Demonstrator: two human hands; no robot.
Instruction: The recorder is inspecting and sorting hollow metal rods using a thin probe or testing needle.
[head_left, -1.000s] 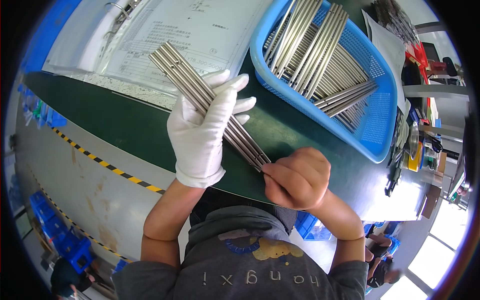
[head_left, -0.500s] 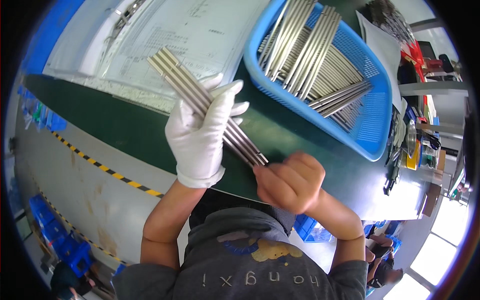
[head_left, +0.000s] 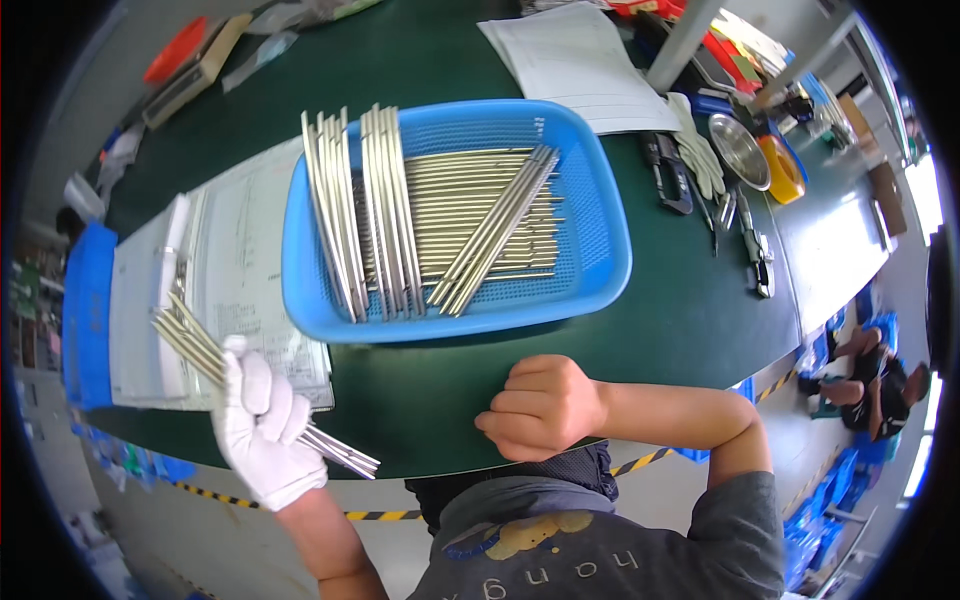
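In a white glove, my left hand (head_left: pixel 265 425) is wrapped round a bundle of thin metal rods (head_left: pixel 190 340), held slanting over the table's front left edge. The rods' ends stick out on both sides of the glove. My bare right hand (head_left: pixel 545 408) is closed in a fist above the green table, in front of the basket and apart from the rods; the inside of the fist is hidden. A blue plastic basket (head_left: pixel 460 328) stands ahead of both hands. Inside it, many metal rods (head_left: pixel 470 200) lie sideways, with smaller groups laid across them.
Printed sheets in a clear folder (head_left: pixel 245 270) lie left of the basket, beside a blue bin (head_left: pixel 92 315). To the right are a white glove (head_left: pixel 697 150), a caliper (head_left: pixel 668 172), a metal bowl (head_left: pixel 738 150) and a utility knife (head_left: pixel 757 250). White papers (head_left: pixel 570 65) lie behind.
The view has swung, so the basket now sits near the middle. My left hand has carried the rod bundle leftward, away from my right hand, which was at the rods' near ends.
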